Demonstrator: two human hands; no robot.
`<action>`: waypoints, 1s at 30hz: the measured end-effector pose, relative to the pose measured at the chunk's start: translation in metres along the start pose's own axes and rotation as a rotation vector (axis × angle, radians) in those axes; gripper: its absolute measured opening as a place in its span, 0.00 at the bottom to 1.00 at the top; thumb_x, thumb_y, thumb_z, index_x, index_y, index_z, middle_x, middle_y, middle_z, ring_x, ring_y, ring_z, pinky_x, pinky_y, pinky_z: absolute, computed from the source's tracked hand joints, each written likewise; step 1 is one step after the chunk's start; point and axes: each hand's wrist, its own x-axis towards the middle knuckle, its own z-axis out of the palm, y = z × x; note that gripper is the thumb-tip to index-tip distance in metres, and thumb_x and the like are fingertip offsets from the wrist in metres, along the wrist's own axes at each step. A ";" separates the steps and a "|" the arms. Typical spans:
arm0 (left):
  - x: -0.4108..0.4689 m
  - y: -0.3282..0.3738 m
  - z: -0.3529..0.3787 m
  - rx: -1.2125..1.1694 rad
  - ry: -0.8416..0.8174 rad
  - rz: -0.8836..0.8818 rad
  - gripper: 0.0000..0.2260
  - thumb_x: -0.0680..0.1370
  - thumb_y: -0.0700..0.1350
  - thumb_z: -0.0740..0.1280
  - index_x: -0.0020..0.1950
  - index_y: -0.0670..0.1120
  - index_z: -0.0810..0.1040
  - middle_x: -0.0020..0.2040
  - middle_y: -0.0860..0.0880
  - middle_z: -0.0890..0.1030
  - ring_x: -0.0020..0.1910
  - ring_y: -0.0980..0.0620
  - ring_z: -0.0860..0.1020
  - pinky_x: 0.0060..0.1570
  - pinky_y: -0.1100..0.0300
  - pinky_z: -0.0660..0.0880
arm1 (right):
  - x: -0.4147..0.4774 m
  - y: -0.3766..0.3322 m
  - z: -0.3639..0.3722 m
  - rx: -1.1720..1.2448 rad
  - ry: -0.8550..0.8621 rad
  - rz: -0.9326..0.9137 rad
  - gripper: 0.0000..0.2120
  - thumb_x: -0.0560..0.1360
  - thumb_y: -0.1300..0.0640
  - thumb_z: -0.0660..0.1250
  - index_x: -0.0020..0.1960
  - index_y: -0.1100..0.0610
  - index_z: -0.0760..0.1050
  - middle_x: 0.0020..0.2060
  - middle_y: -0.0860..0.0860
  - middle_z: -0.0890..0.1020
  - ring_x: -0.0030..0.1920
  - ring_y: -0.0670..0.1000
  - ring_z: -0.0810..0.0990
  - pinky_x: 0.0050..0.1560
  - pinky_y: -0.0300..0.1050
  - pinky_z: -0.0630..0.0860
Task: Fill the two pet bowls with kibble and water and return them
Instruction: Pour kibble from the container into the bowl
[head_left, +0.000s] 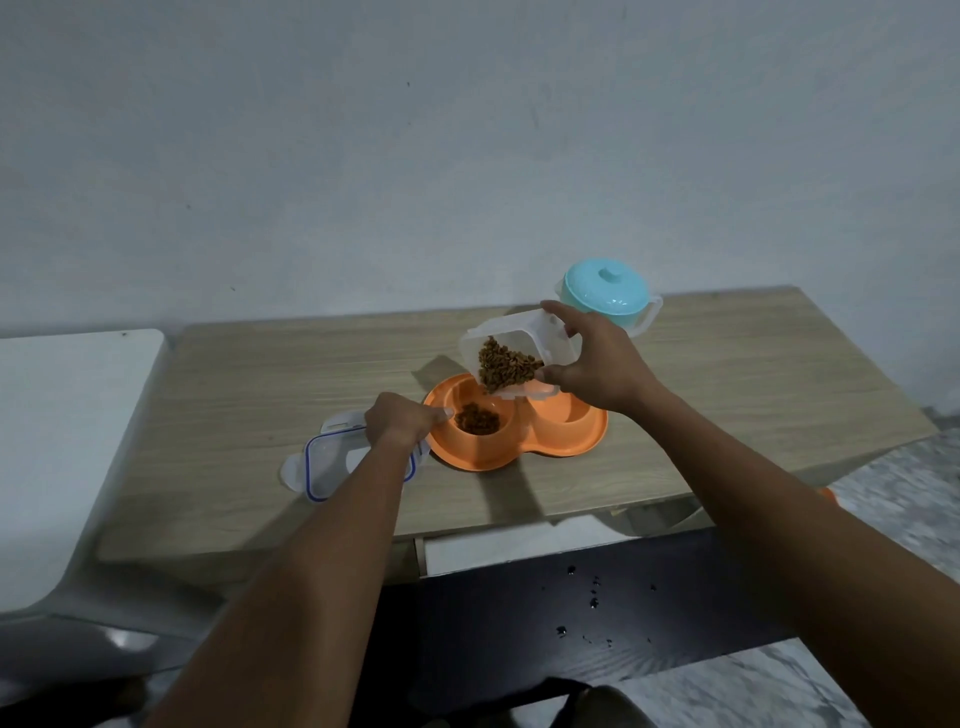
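An orange double pet bowl (524, 452) lies on the wooden table (260, 374). Its left cup holds a small heap of brown kibble (477, 418); its right cup (569, 413) shows bare orange. My right hand (597, 364) grips a clear plastic container (511, 358) of kibble, tilted mouth-down over the left cup. My left hand (402, 418) has its fingers curled on the bowl's left rim. A turquoise-lidded jug (608, 292) stands at the back, behind my right hand.
The container's clear lid (332, 462) with a blue seal lies left of the bowl, under my left wrist. A white surface (67, 431) adjoins the table on the left. Dark specks (592, 603) dot a black surface below the table's front edge.
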 end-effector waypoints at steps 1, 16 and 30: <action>0.001 0.000 0.000 -0.005 0.000 0.000 0.24 0.62 0.57 0.81 0.45 0.40 0.83 0.41 0.43 0.85 0.41 0.44 0.84 0.46 0.51 0.83 | 0.000 0.000 0.000 0.004 0.001 0.001 0.44 0.69 0.54 0.80 0.79 0.49 0.64 0.64 0.57 0.77 0.64 0.54 0.74 0.59 0.45 0.69; -0.002 0.002 -0.003 -0.011 -0.015 0.001 0.25 0.62 0.58 0.81 0.45 0.38 0.84 0.41 0.42 0.85 0.42 0.43 0.84 0.41 0.54 0.81 | -0.003 -0.001 0.000 0.218 0.008 0.133 0.40 0.70 0.62 0.79 0.78 0.49 0.66 0.57 0.52 0.75 0.46 0.57 0.85 0.44 0.56 0.86; 0.006 0.007 -0.001 0.053 -0.045 0.014 0.18 0.66 0.55 0.80 0.36 0.42 0.81 0.33 0.47 0.82 0.36 0.48 0.80 0.38 0.58 0.72 | 0.093 0.003 0.074 0.764 -0.162 0.471 0.31 0.75 0.68 0.67 0.77 0.58 0.67 0.73 0.60 0.71 0.49 0.64 0.84 0.39 0.53 0.86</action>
